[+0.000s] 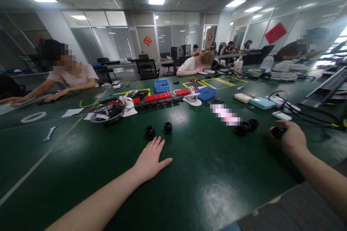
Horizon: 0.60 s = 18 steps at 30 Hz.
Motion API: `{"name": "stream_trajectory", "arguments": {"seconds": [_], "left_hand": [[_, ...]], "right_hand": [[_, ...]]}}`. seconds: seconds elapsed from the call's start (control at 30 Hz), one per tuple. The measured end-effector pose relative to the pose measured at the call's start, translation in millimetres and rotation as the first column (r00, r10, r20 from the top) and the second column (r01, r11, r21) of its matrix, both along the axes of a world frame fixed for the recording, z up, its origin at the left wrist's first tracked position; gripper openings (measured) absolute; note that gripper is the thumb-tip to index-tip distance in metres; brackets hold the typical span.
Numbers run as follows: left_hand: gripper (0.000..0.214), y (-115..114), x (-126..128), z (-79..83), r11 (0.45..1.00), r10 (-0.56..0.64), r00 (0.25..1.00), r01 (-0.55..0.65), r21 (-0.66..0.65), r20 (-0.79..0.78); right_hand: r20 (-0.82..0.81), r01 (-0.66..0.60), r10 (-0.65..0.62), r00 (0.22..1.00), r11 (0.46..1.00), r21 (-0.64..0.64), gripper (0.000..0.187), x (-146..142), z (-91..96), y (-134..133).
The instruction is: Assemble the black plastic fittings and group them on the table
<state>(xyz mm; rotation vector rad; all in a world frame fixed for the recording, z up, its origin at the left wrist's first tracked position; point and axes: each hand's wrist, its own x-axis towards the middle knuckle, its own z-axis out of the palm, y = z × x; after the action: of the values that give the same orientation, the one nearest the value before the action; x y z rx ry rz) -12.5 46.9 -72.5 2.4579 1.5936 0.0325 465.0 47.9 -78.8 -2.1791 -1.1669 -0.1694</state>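
A wide green table (pixel 206 173) is stretching across an open office, with a person in a pink top (pixel 73 75) leaning on it far beyond the left hand (pixel 150 158). That hand is lying flat and open on the tabletop, gripping nothing, its fingertips just short of two black round parts (pixel 150 131). The right hand (pixel 291 139), well apart from it, is gripping a similar black part (pixel 278 131) in curled fingers. Just beside that hand, toward the left one, a pair of black parts (pixel 248 126) is sitting on the table, and a blue bin (pixel 206 93) is standing farther out between the hands.
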Motion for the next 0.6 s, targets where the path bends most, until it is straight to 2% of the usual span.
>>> {"name": "stream_trajectory", "arguments": {"seconds": [0.1, 0.2, 0.27, 0.37, 0.47, 0.6], "left_hand": [[0.083, 0, 0, 0.1, 1.000, -0.003, 1.000, 0.003, 0.003, -0.002], [0.082, 0, 0, -1.3, 1.000, -0.008, 1.000, 0.008, 0.013, 0.002], [0.083, 1, 0, -2.5, 1.000, -0.009, 1.000, 0.009, 0.014, 0.005], [0.083, 2, 0, -3.6, 1.000, -0.006, 1.000, 0.006, 0.019, 0.005], [0.083, 3, 0, -4.0, 1.000, -0.004, 1.000, 0.004, 0.014, -0.003], [0.084, 3, 0, -3.4, 1.000, -0.010, 1.000, 0.010, 0.002, -0.002]], "right_hand": [[-0.226, 0.106, -0.072, 0.971, 0.984, 0.142, 0.035, 4, 1.6, 31], [-0.340, 0.177, -0.080, 0.937, 0.948, 0.266, 0.030, 3, -2.5, 56], [-0.348, 0.214, -0.088, 0.934, 0.914, 0.345, 0.028, 2, -6.8, 64], [-0.279, 0.217, -0.097, 0.955, 0.871, 0.441, 0.030, 3, -11.9, 62], [-0.212, 0.144, -0.052, 0.976, 0.884, 0.444, 0.029, 5, -13.3, 53], [-0.181, 0.029, 0.037, 0.983, 0.937, 0.349, 0.025, 3, -12.2, 47]]}}
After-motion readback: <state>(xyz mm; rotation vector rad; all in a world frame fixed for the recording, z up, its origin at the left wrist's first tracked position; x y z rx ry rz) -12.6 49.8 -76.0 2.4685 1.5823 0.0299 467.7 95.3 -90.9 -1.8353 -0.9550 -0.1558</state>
